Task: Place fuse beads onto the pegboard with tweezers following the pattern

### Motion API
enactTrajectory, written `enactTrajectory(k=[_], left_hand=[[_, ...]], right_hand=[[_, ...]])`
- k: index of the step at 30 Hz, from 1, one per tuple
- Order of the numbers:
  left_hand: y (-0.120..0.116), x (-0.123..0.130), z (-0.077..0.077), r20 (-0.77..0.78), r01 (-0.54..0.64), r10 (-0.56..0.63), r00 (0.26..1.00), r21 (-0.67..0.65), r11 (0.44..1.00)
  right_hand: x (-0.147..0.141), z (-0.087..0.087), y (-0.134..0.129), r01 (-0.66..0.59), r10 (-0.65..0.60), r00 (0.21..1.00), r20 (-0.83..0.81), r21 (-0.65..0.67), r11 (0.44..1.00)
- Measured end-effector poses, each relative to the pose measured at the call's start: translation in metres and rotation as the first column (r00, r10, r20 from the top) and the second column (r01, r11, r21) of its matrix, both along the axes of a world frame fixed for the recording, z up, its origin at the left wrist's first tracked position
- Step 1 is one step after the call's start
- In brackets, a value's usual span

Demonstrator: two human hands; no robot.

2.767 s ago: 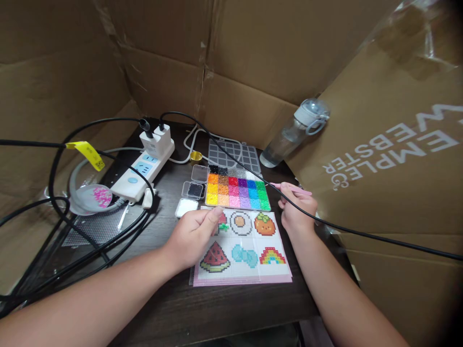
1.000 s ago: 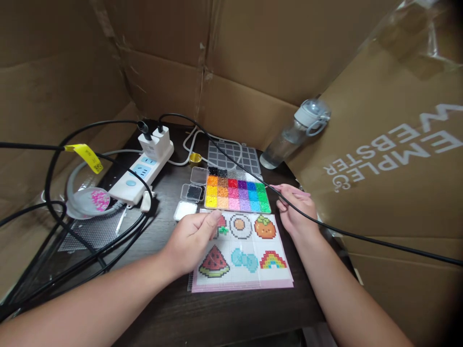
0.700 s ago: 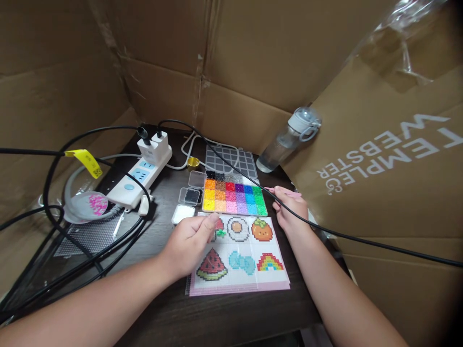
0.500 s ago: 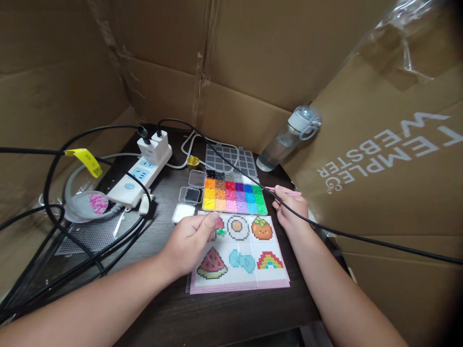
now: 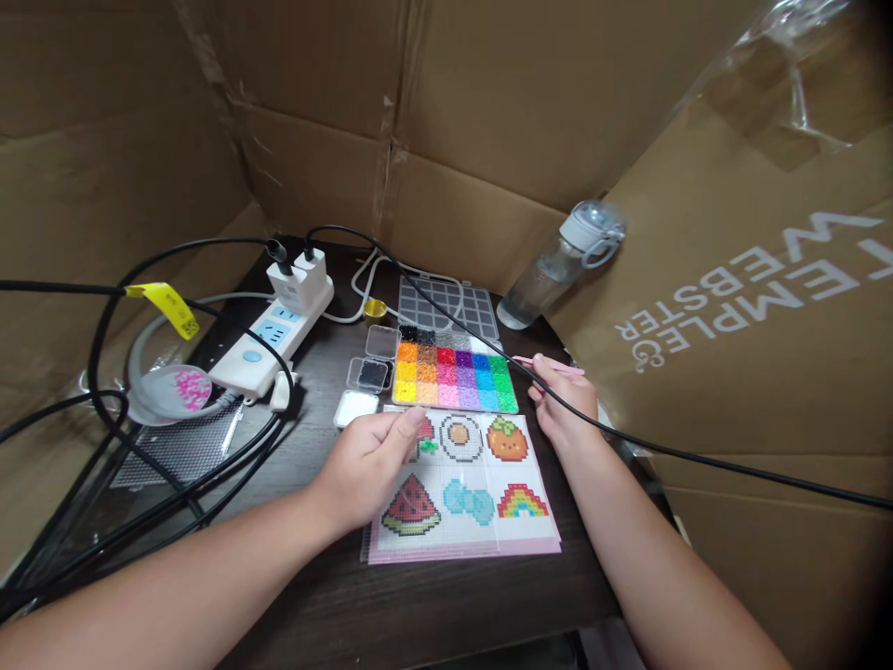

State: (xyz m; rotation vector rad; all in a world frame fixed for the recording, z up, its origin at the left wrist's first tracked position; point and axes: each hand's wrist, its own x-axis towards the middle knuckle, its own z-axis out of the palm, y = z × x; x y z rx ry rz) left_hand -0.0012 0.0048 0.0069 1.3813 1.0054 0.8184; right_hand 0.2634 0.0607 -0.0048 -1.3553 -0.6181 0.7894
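In the head view, my right hand (image 5: 564, 402) holds slim pink tweezers (image 5: 551, 364), whose tip points left toward the green beads. My left hand (image 5: 373, 463) is closed, thumb pressed on the curled fingers, over the left part of a pattern sheet (image 5: 446, 544). Whatever its fingers hold is hidden. The sheet shows pixel pictures: a watermelon slice, a fried egg, an orange fruit, a light-blue bow and a rainbow; my left hand partly covers one more. Just beyond it lies an open bead box (image 5: 457, 372) with many coloured compartments, its clear gridded lid (image 5: 446, 307) folded back.
Small clear cases (image 5: 355, 408) with white and black beads sit left of the box. A power strip (image 5: 272, 335), looping black cables (image 5: 112, 372) and a dish of pink beads (image 5: 190, 387) lie further left. A water bottle (image 5: 558, 265) leans at right against cardboard walls (image 5: 488, 102).
The whole view has shifted very slightly. Both hands, the tweezers and the sheet keep about the same places relative to each other.
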Motion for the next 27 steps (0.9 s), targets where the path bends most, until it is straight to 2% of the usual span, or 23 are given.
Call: enactTrajectory(k=[11, 15, 20, 22, 24, 26, 27], left_hand=[[0.0, -0.001, -0.001, 0.044, 0.006, -0.006, 0.999, -0.016, 1.0], [0.0, 0.0, -0.003, 0.055, 0.004, -0.003, 0.998, -0.017, 1.0], [0.0, -0.001, -0.004, 0.057, 0.004, -0.004, 0.998, 0.004, 1.0], [0.0, -0.001, -0.004, 0.067, 0.007, -0.007, 0.998, 0.006, 1.0], [0.0, -0.001, -0.004, 0.077, 0.011, -0.011, 0.997, -0.003, 1.0], [0.0, 0.0, -0.004, 0.08, 0.01, -0.009, 0.997, -0.011, 1.0], [0.0, 0.0, -0.004, 0.08, 0.005, -0.004, 0.997, -0.013, 1.0]], right_hand=[[-0.004, 0.003, 0.0, 0.0, 0.001, 1.0, 0.018, -0.035, 0.999], [-0.003, 0.003, 0.001, 0.036, -0.036, 0.999, -0.013, -0.026, 0.999], [0.0, 0.006, -0.001, 0.015, -0.015, 1.0, -0.024, 0.011, 1.0], [-0.005, 0.008, -0.01, -0.027, 0.026, 0.999, 0.024, 0.071, 0.997], [-0.017, 0.012, -0.026, -0.147, 0.129, 0.981, 0.146, 0.119, 0.982], [-0.033, 0.016, -0.044, -0.314, 0.276, 0.906, 0.321, 0.075, 0.946], [-0.042, 0.018, -0.053, -0.384, 0.332, 0.838, 0.434, 0.035, 0.923]])
